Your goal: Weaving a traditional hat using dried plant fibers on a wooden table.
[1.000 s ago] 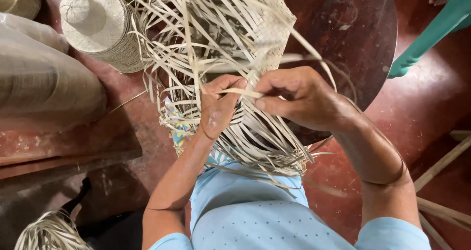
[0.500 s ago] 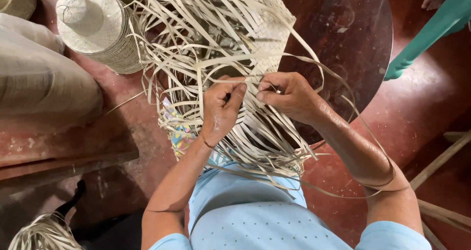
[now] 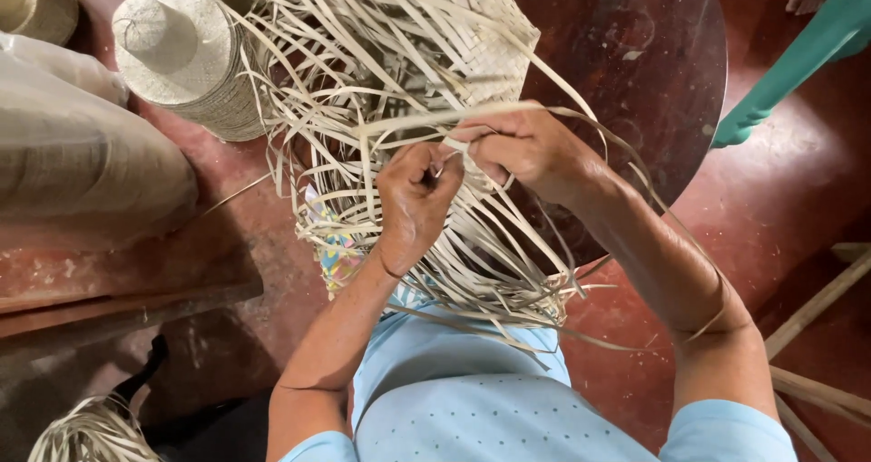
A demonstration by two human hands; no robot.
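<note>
A half-woven piece of pale straw with many loose strips fanning out lies on my lap, over the dark round table. My left hand pinches a strip among the loose ends, fingers curled shut on it. Just right of it, touching, my right hand grips another strip that loops out to the right over my forearm. Both hands meet at the middle of the tangle.
A stack of finished woven hats stands on the red floor at the upper left, beside a pale bulky sack. A teal chair leg is at the upper right, wooden sticks at the right, more straw at the bottom left.
Both hands have shifted slightly up the weave. The right hand has pulled its strip, so a long loop now arcs out over my right forearm.
</note>
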